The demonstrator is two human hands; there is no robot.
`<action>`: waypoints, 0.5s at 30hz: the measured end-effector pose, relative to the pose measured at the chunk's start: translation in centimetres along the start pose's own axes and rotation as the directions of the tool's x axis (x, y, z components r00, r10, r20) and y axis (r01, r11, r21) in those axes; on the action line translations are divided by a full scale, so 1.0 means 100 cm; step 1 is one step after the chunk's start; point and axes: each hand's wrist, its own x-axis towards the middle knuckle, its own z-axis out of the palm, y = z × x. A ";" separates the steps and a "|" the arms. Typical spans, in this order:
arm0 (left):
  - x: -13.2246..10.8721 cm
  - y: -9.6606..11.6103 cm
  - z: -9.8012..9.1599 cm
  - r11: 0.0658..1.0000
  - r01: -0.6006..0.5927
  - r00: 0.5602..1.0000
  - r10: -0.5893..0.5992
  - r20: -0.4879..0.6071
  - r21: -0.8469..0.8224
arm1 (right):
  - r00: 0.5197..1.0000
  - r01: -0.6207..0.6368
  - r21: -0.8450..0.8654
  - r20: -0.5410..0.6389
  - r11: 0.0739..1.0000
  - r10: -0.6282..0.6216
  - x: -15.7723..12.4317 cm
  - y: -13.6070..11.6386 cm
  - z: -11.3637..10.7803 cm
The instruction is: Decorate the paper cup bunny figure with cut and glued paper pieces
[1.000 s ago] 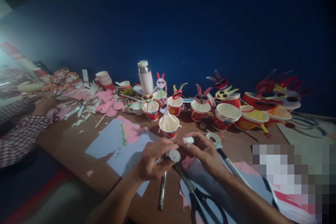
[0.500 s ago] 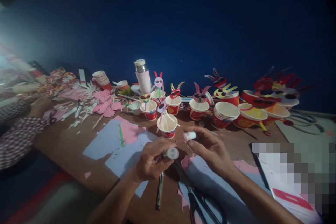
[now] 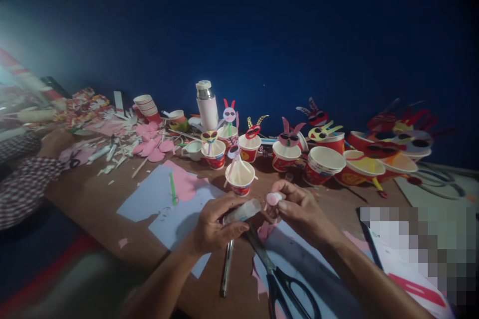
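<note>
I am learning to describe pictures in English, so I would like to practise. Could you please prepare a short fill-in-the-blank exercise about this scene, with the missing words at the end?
1. The hand holding the translucent tube is the person's ____ one.
2. Between the flask and the scissors, the thing nearer to the camera is the ____.
3. The narrow strip at the left edge of the pink paper is coloured ____.

Missing words: left; scissors; green.
</note>
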 end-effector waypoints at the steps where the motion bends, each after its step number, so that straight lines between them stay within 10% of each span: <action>1: 0.000 0.000 0.000 1.000 0.009 1.000 -0.009 0.000 -0.011 | 1.000 -0.009 -0.011 -0.003 1.000 0.009 0.000 0.001 0.000; 15: 0.002 -0.001 -0.001 0.996 0.012 1.000 -0.011 0.010 -0.088 | 0.998 0.059 -0.213 0.006 0.975 -0.059 -0.006 -0.018 0.012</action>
